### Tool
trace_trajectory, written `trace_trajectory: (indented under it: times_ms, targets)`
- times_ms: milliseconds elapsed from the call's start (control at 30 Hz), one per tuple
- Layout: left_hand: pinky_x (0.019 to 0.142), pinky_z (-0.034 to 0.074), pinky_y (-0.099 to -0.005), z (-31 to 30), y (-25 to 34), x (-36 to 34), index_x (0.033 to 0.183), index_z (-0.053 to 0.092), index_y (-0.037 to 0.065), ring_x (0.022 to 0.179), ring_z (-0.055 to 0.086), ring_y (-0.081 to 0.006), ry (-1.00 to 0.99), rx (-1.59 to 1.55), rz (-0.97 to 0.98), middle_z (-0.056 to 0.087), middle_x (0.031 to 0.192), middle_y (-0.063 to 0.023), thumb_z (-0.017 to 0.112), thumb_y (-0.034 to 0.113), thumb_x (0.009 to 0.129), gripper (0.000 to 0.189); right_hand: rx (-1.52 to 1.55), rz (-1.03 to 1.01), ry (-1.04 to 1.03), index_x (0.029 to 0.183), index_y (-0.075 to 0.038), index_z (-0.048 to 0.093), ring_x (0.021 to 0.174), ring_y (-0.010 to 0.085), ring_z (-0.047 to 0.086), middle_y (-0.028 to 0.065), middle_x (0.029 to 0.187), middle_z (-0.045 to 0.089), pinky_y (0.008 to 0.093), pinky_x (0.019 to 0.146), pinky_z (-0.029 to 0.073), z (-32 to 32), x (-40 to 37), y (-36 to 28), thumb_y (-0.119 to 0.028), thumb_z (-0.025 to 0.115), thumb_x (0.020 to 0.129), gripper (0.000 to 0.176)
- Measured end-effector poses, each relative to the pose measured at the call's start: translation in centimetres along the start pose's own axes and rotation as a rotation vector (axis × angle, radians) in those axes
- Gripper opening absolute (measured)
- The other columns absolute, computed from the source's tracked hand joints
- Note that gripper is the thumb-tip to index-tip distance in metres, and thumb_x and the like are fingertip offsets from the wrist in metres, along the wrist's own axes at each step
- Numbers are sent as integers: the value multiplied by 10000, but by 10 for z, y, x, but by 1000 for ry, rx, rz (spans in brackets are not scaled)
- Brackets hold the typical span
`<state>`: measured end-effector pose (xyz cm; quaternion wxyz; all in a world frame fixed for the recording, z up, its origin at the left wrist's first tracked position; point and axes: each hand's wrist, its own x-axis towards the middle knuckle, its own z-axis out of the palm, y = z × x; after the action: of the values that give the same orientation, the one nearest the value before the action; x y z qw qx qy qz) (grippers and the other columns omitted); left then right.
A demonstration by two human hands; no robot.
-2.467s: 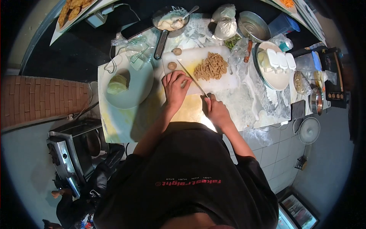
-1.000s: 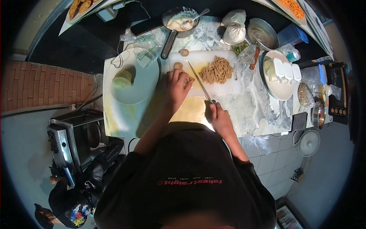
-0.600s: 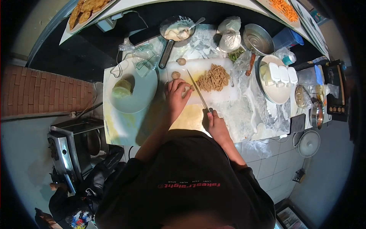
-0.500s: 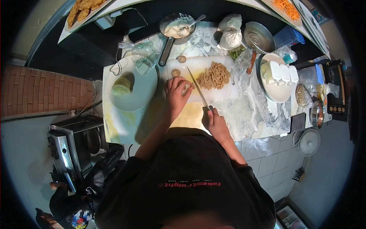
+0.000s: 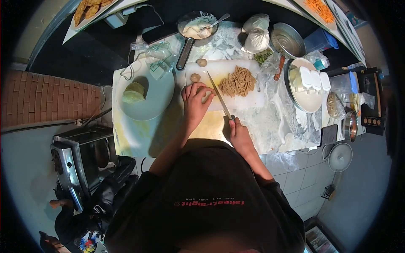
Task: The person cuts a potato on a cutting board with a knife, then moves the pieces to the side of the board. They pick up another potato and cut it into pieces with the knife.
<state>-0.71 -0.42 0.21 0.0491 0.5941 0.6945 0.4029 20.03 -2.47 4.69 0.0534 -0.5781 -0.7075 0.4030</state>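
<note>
My left hand [image 5: 194, 100] presses down on a small brown ball of food on the white cutting board [image 5: 249, 100], fingers curled over it. My right hand [image 5: 238, 131] grips the handle of a long knife [image 5: 217, 93], whose blade runs up beside my left fingertips. A pile of brown cut strips [image 5: 237, 82] lies on the board right of the blade. Two more brown balls [image 5: 195, 77] [image 5: 202, 62] sit at the board's far left corner.
A round plate [image 5: 156, 97] holding a pale cabbage piece [image 5: 133, 92] sits left of the board. Behind are a pan of white food with a spoon [image 5: 196, 26], tied plastic bags [image 5: 256, 34], a metal bowl [image 5: 287, 39] and a tray of white blocks [image 5: 310, 78]. Crumpled plastic covers the right counter.
The knife blade has shifted slightly along the board beside my left fingers while both hands stay in place. The view has wobbled a little.
</note>
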Motion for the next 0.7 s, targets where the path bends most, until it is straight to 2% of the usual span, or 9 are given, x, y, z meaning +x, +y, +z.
trace_trajectory:
  times_ms: [200,300,367,600,667,700]
  targets:
    - [966,363,-409,1,0,-1,964,740,177,1067,527,-234,-1,17,-1,598,1068,13,790,199,797,176,12,4,4,1192,49,545,766,539,632,346,737,627,582,656,500,1,-1,0,-332,401,1086,420]
    - [966,362,-405,2,-1,-1,958,745,175,1066,529,-229,6,16,3,602,1066,16,795,206,794,174,28,-3,18,1110,56,545,754,543,620,348,740,620,561,639,474,1,-1,-1,-343,389,1092,429]
    - [967,362,-404,2,-2,-2,955,750,173,1065,531,-226,9,15,3,605,1064,17,797,210,794,172,-14,5,-25,1209,45,542,766,535,634,340,738,630,587,662,497,3,2,4,-334,383,1091,427]
    - [968,355,-401,5,-2,-4,886,759,150,1070,530,-215,-1,17,4,618,1061,33,800,211,788,123,6,-14,-65,1233,25,529,787,533,637,337,764,640,588,666,501,0,4,5,-330,376,1093,412]
    - [964,362,-397,5,-2,-3,882,770,146,1051,538,-213,-5,11,-4,629,1057,33,803,204,790,114,53,-18,-67,1074,21,541,781,530,624,338,782,631,562,672,464,-7,5,-1,-344,359,1101,410]
    - [961,363,-395,5,-2,-2,873,769,142,1046,540,-213,-3,9,1,631,1050,32,807,203,783,115,40,-22,-70,1078,16,533,785,530,628,330,775,637,567,677,476,-8,6,-2,-348,357,1100,405]
